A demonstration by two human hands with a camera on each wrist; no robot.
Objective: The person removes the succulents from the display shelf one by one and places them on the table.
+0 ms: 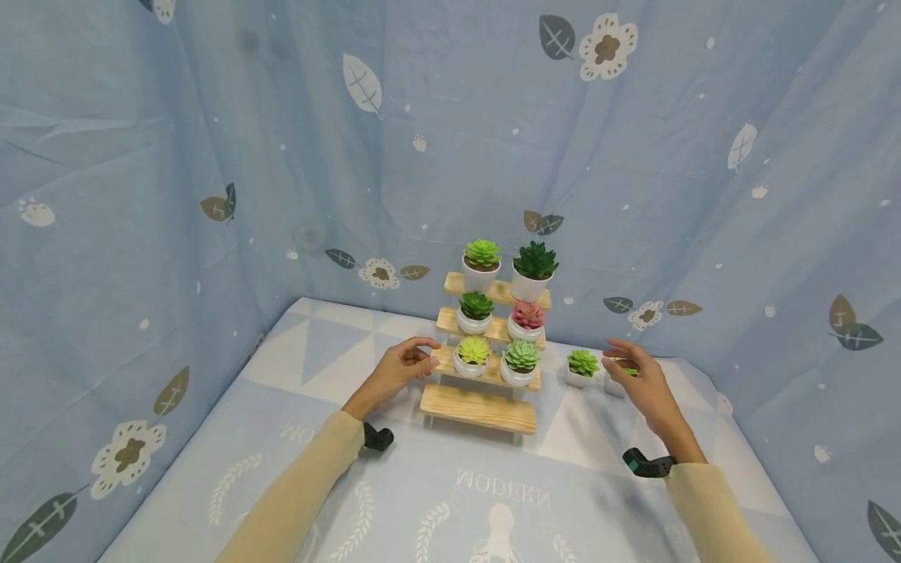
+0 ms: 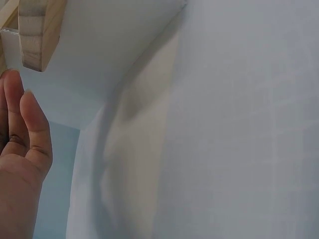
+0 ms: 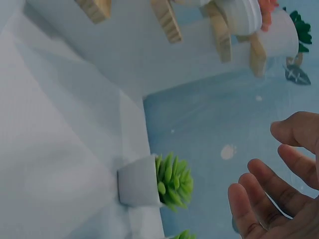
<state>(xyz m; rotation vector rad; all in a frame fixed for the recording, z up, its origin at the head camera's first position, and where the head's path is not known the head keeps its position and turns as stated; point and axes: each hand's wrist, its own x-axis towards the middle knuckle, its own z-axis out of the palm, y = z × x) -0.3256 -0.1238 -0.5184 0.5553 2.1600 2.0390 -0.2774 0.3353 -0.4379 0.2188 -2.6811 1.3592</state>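
A tiered wooden plant stand (image 1: 479, 408) bears potted succulents on its upper three steps; the lowest step is bare. My left hand (image 1: 401, 371) is at the stand's left side, fingers loosely bent, fingertips right at the end of the second-lowest step. In the left wrist view, a board end (image 2: 37, 35) shows just above those fingers. To the stand's right, my right hand (image 1: 644, 383) hovers with spread, relaxed fingers and nothing in them. It partly hides a white-potted green succulent (image 1: 611, 385). Beside that stands another green succulent (image 1: 583, 363) in a white square pot.
On the top step are a light green succulent (image 1: 482, 253) and a dark green one (image 1: 535, 261). A red succulent (image 1: 528, 315) sits below. Patterned cloth covers the table (image 1: 408, 493), and a blue curtain (image 1: 450, 180) hangs close behind the stand.
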